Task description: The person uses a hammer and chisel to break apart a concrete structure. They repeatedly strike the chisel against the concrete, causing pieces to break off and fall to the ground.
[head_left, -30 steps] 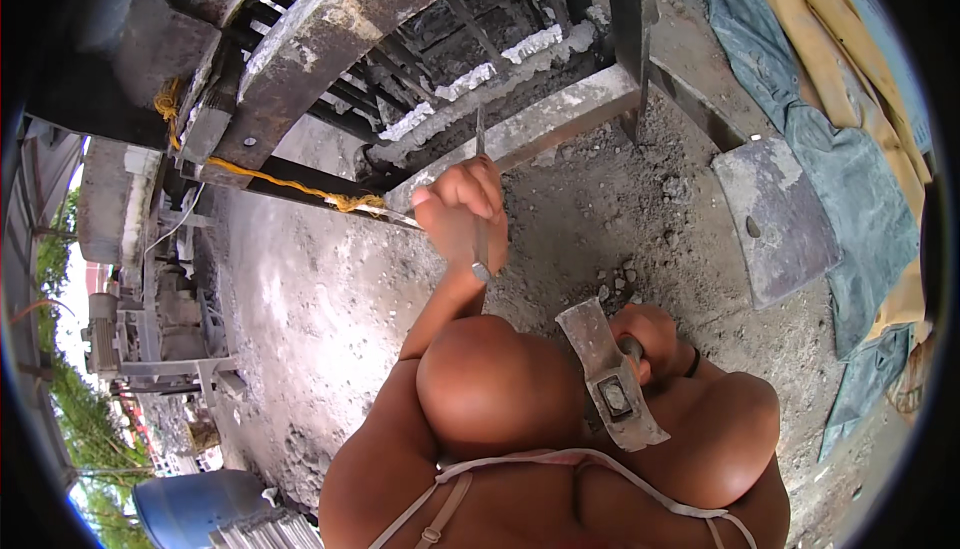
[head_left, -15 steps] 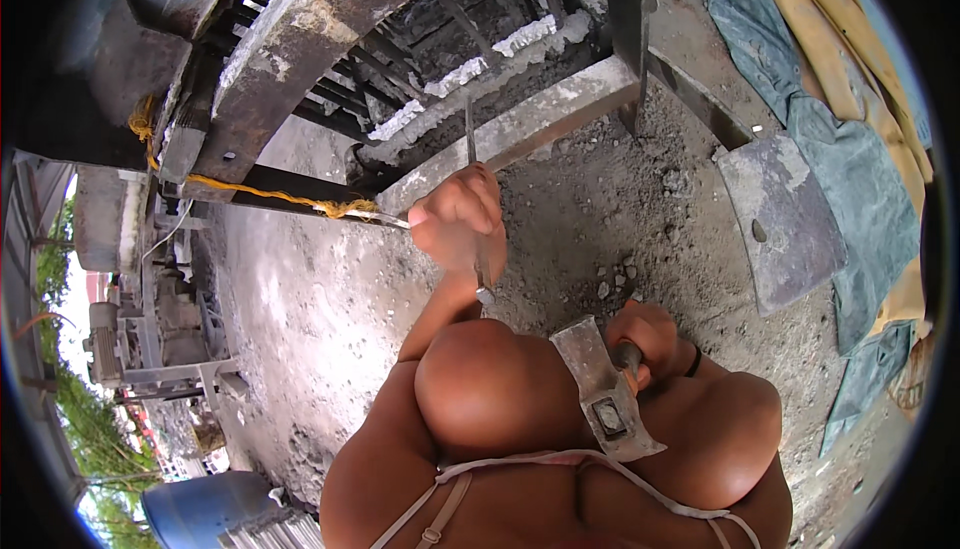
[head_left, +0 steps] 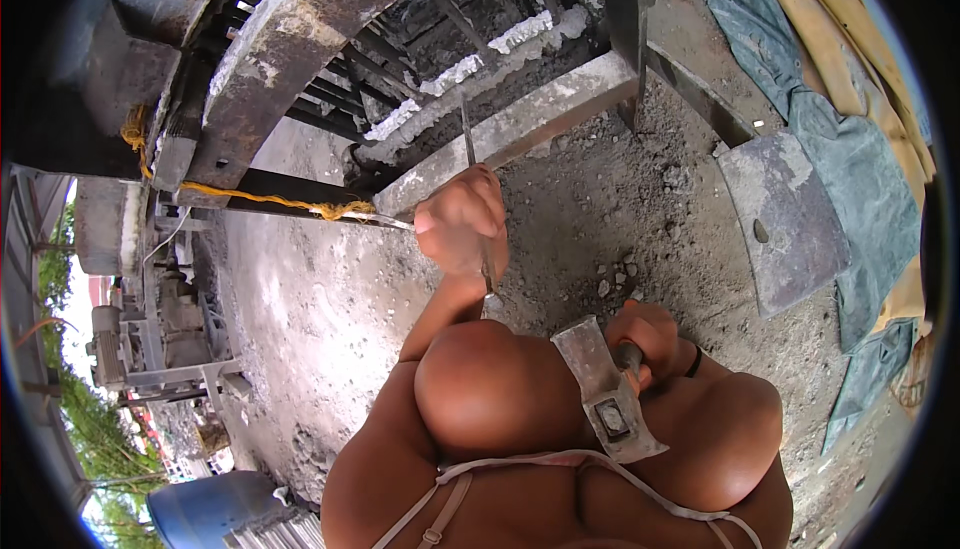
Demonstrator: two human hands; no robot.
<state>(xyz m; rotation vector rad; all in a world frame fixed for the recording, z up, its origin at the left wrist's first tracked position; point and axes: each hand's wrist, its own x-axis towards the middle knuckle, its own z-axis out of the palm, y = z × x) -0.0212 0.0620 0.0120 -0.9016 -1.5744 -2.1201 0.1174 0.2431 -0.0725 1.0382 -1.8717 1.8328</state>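
My left hand (head_left: 460, 221) is closed around a thin metal chisel (head_left: 468, 134), a rod whose blunt end sticks out below the fist toward my knees. The chisel's far tip reaches up to the lower beam and crusted edge of a metal frame (head_left: 575, 99); whether it touches is hard to tell. Pale, hardened cement-like crust (head_left: 450, 81) lines that edge, beside several dark bars. In my right hand (head_left: 645, 337), near my right knee, I grip the handle of a hammer (head_left: 588, 354). Its wide, worn metal head rests or hovers over my lap.
Yellow rope (head_left: 250, 196) is tied along a dark bar at the left. Rubble (head_left: 620, 274) lies on the dusty ground. At the right are a flat grey plate (head_left: 785, 224) and blue-green cloth (head_left: 860, 179). A blue barrel (head_left: 210, 511) and machinery (head_left: 180, 319) are at the left.
My left hand has shifted very slightly to the right, and the chisel's blunt end has swung a little right and down. The right hand and hammer look unmoved.
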